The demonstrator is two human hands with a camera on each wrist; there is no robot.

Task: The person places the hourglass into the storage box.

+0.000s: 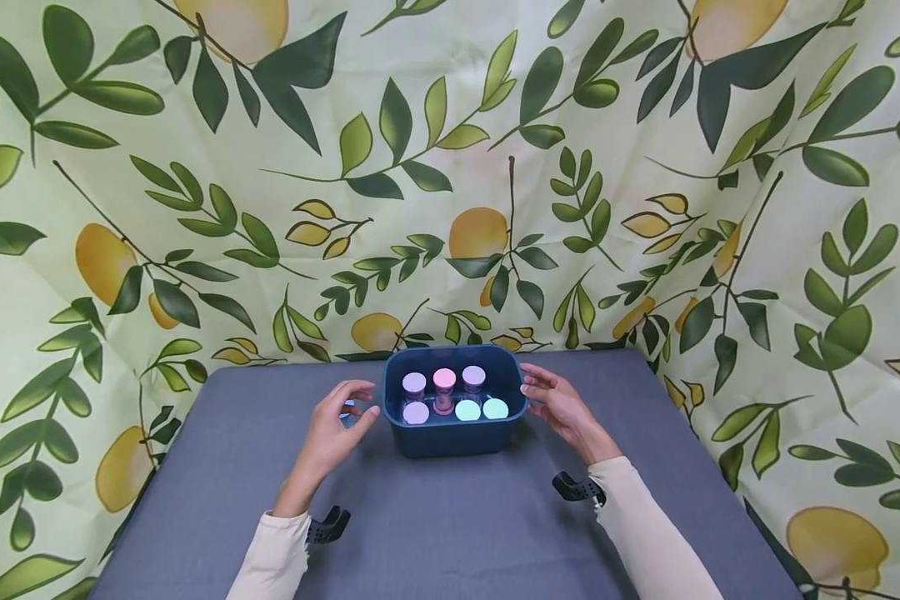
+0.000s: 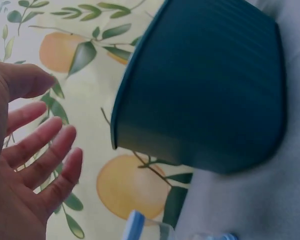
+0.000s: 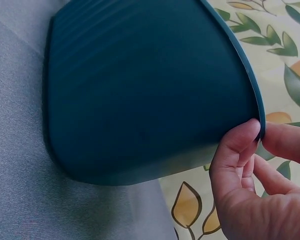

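Note:
A dark blue plastic bin [image 1: 450, 440] stands at the far middle of the table. Inside it are several small capped pieces like sand timers, one with a pink cap [image 1: 444, 377], others with lilac caps [image 1: 414, 382] or pale mint caps [image 1: 495, 409]. My right hand [image 1: 558, 406] pinches the bin's rim at its right end, as the right wrist view shows. On the other side my left hand [image 1: 337, 429] is held beside the bin, fingers spread and relaxed, apart from the wall. Low in the left wrist view is a clear piece with a blue cap [image 2: 135, 227], partly cut off.
Grey cloth covers the table [image 1: 450, 533]. A fabric backdrop [image 1: 420, 183] with lemons and leaves hangs close behind the bin and along the right side. Black straps [image 1: 330, 527] sit on both wrists.

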